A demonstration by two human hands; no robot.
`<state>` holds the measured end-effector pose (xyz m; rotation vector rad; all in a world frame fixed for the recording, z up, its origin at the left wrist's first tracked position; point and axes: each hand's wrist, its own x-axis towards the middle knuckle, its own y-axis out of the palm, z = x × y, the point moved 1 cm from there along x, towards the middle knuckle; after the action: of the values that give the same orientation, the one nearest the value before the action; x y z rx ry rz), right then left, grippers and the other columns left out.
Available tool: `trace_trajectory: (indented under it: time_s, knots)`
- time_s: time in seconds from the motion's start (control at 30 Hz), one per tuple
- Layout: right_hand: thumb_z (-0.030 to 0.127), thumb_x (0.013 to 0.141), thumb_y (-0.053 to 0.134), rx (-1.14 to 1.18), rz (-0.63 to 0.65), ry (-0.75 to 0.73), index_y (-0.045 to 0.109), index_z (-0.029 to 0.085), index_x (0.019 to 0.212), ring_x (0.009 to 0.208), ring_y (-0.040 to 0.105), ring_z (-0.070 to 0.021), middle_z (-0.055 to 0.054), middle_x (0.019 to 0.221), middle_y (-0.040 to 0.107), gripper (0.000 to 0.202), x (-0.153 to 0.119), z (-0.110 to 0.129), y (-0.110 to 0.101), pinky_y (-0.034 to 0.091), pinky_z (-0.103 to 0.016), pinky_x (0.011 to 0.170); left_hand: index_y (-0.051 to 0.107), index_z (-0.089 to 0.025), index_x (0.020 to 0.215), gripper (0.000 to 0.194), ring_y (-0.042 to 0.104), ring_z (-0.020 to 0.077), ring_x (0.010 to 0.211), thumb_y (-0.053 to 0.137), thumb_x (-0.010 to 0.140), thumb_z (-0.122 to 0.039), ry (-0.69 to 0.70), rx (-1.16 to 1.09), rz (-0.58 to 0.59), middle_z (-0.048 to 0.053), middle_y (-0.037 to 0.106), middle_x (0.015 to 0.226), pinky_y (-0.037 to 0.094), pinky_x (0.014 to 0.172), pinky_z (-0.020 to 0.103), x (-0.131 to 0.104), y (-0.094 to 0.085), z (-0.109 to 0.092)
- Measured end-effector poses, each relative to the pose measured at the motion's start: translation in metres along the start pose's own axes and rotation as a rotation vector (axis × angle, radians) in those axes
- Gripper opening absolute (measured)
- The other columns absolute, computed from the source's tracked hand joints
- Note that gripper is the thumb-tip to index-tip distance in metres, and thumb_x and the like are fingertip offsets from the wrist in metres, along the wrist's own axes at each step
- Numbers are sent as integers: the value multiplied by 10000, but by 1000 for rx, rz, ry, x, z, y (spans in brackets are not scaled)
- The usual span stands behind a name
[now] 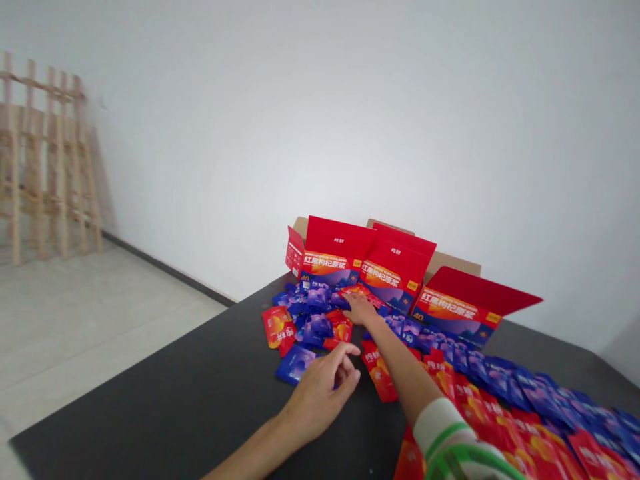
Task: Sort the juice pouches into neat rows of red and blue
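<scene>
My left hand hovers over the dark table, fingers curled with a gap between thumb and fingertips and nothing between them. A blue sachet lies just beyond it. My right hand reaches farther, palm down, its fingers over a red sachet near the boxes; whether it grips one cannot be made out. Blue sachets and a red sachet lie in a loose pile left of it. Another red sachet lies under my right forearm.
Three open red boxes stand along the back of the table. Rows of blue sachets and red sachets cover the right side. Wooden racks stand far left by the wall.
</scene>
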<state>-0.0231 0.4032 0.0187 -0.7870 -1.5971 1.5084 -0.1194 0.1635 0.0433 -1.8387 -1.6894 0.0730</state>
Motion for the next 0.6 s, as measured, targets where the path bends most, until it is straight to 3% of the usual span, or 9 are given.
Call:
trace_trajectory:
  time_s: [0.13, 0.3, 0.5, 0.6]
  knots:
    - [246, 868, 580, -77, -61, -2, 402, 308, 1457, 1371, 363, -288, -82, 1562, 344, 618, 0, 4, -4, 283, -471, 1081, 552, -210, 1149, 246, 613, 171, 732, 477, 918, -244, 1, 17, 3, -7, 646, 802, 445, 686, 264, 0, 0, 1]
    - [116, 942, 377, -122, -161, -57, 540, 173, 1363, 1336, 391, -271, -147, 1479, 457, 454, 0, 14, -4, 292, -451, 1081, 551, -215, 1143, 237, 622, 174, 742, 475, 920, -237, 24, 33, -10, -6, 651, 809, 451, 704, 268, -2, 0, 2]
    - [268, 981, 417, -119, -279, -85, 564, 249, 1350, 1303, 427, -296, -119, 1508, 424, 398, -18, 5, -17, 355, -467, 1043, 561, -190, 1136, 238, 618, 181, 750, 477, 919, -240, 3, 36, -27, 4, 652, 810, 440, 705, 282, -1, -4, -2]
    - [316, 1003, 375, -81, -364, -48, 554, 253, 1360, 1228, 513, -280, -140, 1422, 514, 405, -26, 1, -33, 430, -414, 974, 575, -189, 1112, 223, 609, 180, 751, 492, 924, -273, -13, -23, -51, 8, 644, 812, 435, 715, 290, 1, -5, 0]
